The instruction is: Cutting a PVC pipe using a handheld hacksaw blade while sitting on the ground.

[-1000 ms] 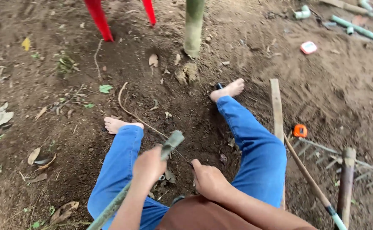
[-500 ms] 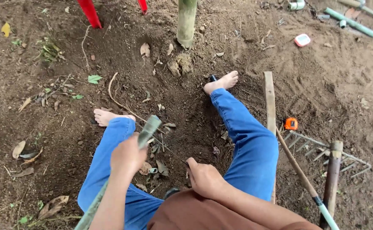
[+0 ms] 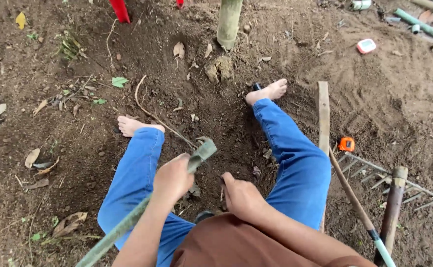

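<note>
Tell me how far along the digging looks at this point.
Done: the soil between the legs looks dark and loosened. In hand: the left hand grips a long green bar, its tip at the soil; the right hand rests low by the ground. Left: no clear hole shows yet, and a thin root crosses the patch.

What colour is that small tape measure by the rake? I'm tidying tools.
Orange tape measure, clearest in the head view.

The ground (image 3: 384,99) is rough, crumbly, matt dark soil strewn with dry papery leaves (image 3: 178,49). The green pole (image 3: 127,225) in the near left looks like smooth matt bamboo. The jeans (image 3: 295,158) are soft blue denim cloth. At right lie a weathered wooden plank (image 3: 323,111) and a dull metal rake (image 3: 394,180)
</note>
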